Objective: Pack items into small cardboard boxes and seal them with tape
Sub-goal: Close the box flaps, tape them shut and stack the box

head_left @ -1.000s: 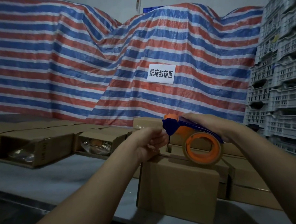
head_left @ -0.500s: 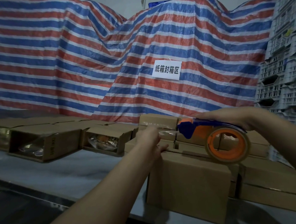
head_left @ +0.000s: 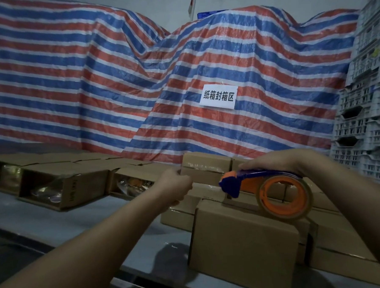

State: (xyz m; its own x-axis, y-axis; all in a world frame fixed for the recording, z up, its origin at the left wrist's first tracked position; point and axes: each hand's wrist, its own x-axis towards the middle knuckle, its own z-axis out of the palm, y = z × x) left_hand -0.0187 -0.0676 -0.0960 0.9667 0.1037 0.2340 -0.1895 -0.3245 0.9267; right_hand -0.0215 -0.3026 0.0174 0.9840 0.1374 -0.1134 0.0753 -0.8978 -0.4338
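Sealing step: our right hand (head_left: 280, 162) grips the tape dispenser (head_left: 268, 192) over the closed box (head_left: 243, 246) on the table (head_left: 78, 218); left hand (head_left: 176, 186) pinches what's probably the tape end. Next, we likely press it down.

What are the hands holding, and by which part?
The right hand holds the tape dispenser by its blue top handle. The left hand is curled; whether it pinches the tape's end cannot be told.
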